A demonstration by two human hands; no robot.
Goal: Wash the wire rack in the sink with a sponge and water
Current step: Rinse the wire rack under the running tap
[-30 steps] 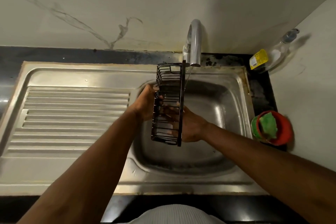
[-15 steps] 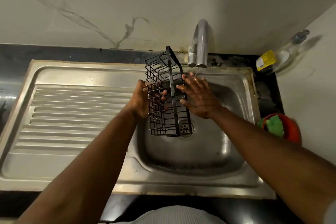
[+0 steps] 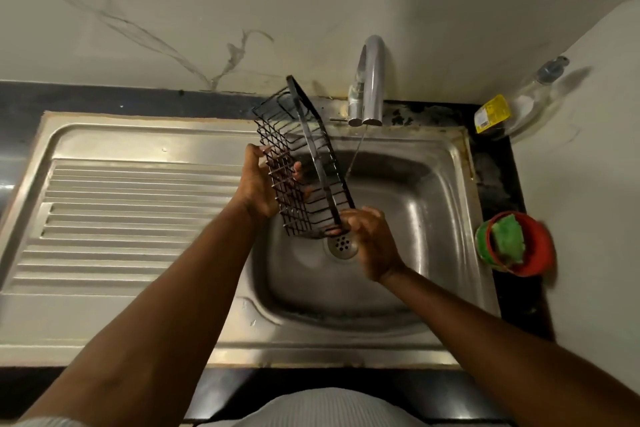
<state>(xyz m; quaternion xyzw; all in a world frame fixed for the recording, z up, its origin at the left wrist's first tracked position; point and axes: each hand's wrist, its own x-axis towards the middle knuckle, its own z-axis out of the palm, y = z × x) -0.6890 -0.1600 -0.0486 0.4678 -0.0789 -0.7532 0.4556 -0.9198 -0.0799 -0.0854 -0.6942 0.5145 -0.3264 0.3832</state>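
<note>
Above the drain [image 3: 342,245], the wire rack [image 3: 304,170] hangs tilted in both hands, its lower end just over the strainer and its upper end leaning up and away to the left of the tap [image 3: 372,80]. The left hand [image 3: 258,184] grips the left wall of the rack, fingers hooked through the wires and thumb on the outside. That hold likely carries the weight and sets the angle. The right hand [image 3: 372,243] sits right of the drain, fingers bent round the lower end of the rack's flat band; it is blurred, so how firm the pinch is I cannot say.

A thin stream of water [image 3: 356,156] falls beyond the drain, close along the rack's right edge. Whether it strikes the wire is unclear. The tilt looks meant to let rinse water run down the bars into the sink [image 3: 433,218]. The green sponge [image 3: 507,241] stands in a red cup [image 3: 536,246] well right of the drain — neither hand holds it — so this reads as rinsing rather than scrubbing.

Half a second ago the right hand lay spread flat against the rack's upper part, under the spout; it has since dropped to the bottom corner. A second ago the rack stood nearly upright and edge-on — now it leans much further left.
</note>
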